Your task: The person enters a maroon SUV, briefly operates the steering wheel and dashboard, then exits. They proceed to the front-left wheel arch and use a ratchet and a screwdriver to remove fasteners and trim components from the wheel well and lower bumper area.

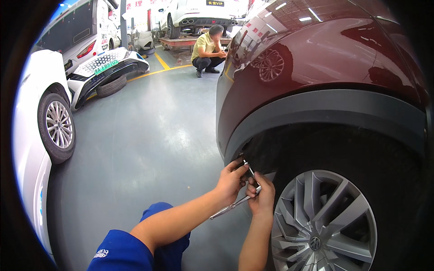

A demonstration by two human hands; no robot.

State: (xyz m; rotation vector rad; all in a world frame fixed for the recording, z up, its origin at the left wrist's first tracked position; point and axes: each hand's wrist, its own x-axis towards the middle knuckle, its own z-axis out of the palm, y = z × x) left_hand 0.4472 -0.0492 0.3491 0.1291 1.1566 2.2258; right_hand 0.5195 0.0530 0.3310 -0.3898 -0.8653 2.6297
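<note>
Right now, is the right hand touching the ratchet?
Touching. The head view shows the right hand with its fingers curled around the ratchet near its head, while the handle's other end sticks out, bare.

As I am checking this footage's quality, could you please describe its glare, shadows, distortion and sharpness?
Head view: bright strip reflections on the dark red bodywork; pale glare on the grey floor; deep shadow beneath the wheel-arch trim; fisheye bowing of the white car at the left rim; the ratchet looks fairly sharp.
</note>
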